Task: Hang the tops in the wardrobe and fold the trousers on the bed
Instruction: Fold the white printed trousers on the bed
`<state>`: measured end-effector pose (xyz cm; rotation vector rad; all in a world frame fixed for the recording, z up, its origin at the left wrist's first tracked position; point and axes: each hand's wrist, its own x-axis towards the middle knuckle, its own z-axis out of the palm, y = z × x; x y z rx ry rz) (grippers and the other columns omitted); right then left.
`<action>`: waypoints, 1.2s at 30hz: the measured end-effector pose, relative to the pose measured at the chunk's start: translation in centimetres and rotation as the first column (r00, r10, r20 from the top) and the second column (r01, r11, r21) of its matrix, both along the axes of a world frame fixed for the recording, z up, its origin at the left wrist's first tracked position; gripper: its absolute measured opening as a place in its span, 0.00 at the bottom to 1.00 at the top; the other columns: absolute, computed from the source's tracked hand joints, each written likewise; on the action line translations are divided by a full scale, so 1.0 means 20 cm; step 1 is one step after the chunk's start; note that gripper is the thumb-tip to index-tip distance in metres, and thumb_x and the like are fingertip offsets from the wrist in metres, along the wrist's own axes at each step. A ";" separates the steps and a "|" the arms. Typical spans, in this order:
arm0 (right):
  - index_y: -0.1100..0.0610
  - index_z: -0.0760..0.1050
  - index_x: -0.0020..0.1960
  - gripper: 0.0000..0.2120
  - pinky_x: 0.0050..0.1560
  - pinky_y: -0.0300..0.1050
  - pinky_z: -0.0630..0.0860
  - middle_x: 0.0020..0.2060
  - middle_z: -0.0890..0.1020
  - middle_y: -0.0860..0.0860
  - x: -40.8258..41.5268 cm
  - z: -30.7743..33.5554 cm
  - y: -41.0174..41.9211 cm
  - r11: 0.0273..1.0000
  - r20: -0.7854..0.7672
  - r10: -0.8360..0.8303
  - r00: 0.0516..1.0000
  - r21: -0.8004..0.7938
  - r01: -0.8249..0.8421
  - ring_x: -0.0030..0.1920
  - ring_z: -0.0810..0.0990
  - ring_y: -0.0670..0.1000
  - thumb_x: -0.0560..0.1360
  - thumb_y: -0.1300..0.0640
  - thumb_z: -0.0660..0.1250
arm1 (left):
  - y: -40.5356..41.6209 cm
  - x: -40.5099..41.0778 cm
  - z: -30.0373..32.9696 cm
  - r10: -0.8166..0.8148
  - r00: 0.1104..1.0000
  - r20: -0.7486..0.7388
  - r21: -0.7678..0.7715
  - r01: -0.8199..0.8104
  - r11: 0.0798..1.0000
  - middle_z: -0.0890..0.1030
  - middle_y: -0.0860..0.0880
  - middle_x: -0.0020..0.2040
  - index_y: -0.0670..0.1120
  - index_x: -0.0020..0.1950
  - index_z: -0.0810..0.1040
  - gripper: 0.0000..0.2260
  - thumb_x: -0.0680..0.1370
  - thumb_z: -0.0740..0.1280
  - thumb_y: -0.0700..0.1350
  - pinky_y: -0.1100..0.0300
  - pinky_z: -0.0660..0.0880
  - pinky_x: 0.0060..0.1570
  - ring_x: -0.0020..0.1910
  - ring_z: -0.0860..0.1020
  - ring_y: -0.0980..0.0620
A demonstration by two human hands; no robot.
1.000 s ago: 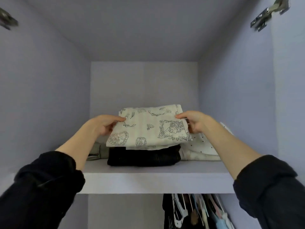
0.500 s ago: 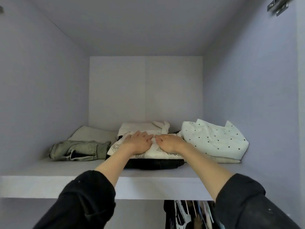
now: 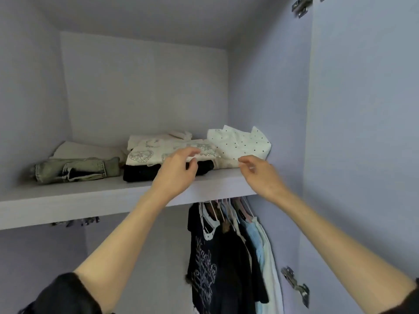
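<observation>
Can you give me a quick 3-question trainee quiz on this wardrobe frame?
1. True or false: the printed cream garment lies on top of the black folded garment.
2. Multiple choice: what lies at the left end of the shelf? A) polka-dot garment B) faded green-grey jeans C) a hanger
3. Fill in: the hanging tops are ___ the shelf.

Key
1. True.
2. B: the jeans; the polka-dot garment is at the right end.
3. Below.

The left hand and right hand are at the shelf's front edge, fingers loosely curled, holding nothing.
</observation>
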<state>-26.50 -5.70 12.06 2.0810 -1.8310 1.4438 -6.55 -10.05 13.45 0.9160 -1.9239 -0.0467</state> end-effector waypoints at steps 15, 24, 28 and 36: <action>0.44 0.74 0.51 0.09 0.52 0.46 0.76 0.48 0.82 0.47 -0.28 -0.63 1.82 0.917 0.402 -0.378 0.834 0.285 0.279 0.44 0.83 0.46 0.79 0.57 0.59 | 1.37 -0.55 -0.61 -0.663 0.743 -0.088 0.352 0.646 0.677 0.80 0.52 0.53 0.48 0.59 0.77 0.11 0.81 0.59 0.40 0.75 0.72 0.43 0.52 0.78 0.55; 0.52 0.75 0.56 0.09 0.55 0.48 0.76 0.46 0.82 0.50 -0.86 -0.74 2.93 0.734 0.443 -0.676 0.588 0.341 0.587 0.46 0.82 0.50 0.80 0.57 0.59 | 2.31 -1.38 -0.70 -0.916 0.384 -0.112 0.402 0.861 0.312 0.81 0.58 0.53 0.54 0.58 0.77 0.10 0.81 0.59 0.44 0.71 0.73 0.47 0.51 0.78 0.61; 0.53 0.75 0.56 0.08 0.57 0.48 0.75 0.45 0.82 0.51 -1.11 -0.76 3.45 0.621 0.448 -0.771 0.453 0.367 0.693 0.46 0.82 0.52 0.80 0.57 0.60 | 2.75 -1.79 -0.75 -0.957 0.245 -0.152 0.411 0.897 0.164 0.81 0.53 0.53 0.50 0.59 0.77 0.11 0.81 0.59 0.41 0.67 0.74 0.51 0.52 0.79 0.56; 0.52 0.74 0.55 0.07 0.55 0.45 0.76 0.42 0.81 0.49 -1.40 -0.91 4.38 0.365 0.479 -0.865 0.150 0.395 0.843 0.45 0.81 0.49 0.80 0.58 0.60 | 3.58 -2.44 -0.87 -0.987 -0.083 -0.136 0.476 0.868 -0.138 0.80 0.59 0.49 0.53 0.54 0.77 0.11 0.80 0.60 0.39 0.74 0.71 0.46 0.49 0.79 0.56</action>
